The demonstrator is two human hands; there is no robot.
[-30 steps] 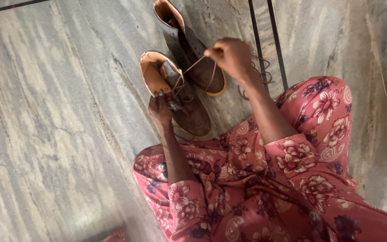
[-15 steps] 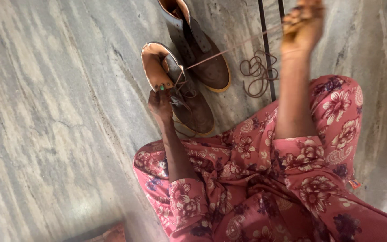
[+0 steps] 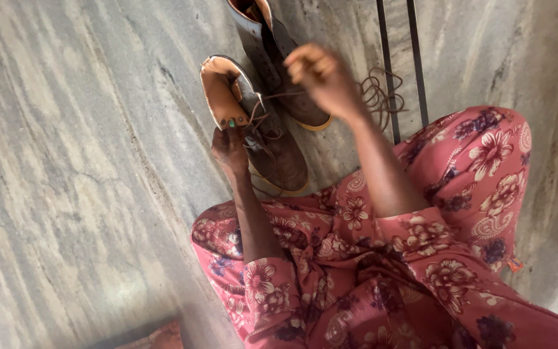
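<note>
Two brown lace-up boots lie on the grey stone floor in front of my knees. My left hand (image 3: 230, 143) grips the collar of the near boot (image 3: 263, 129), fingers on its tan inner rim. My right hand (image 3: 321, 74) hovers over the far boot (image 3: 279, 52), pinching the brown shoelace (image 3: 279, 97) that runs taut from the near boot's eyelets. More lace (image 3: 376, 97) lies in loose coils on the floor to the right of the far boot.
I sit on the streaked grey stone floor (image 3: 79, 174) in a pink floral garment (image 3: 382, 258). Two thin dark bars (image 3: 395, 64) run along the floor by the coiled lace. An orange-brown object (image 3: 156, 337) shows at the bottom edge.
My right hand swung up and right, pulling the lace taut, then came back down over the far boot. My left hand stayed on the near boot.
</note>
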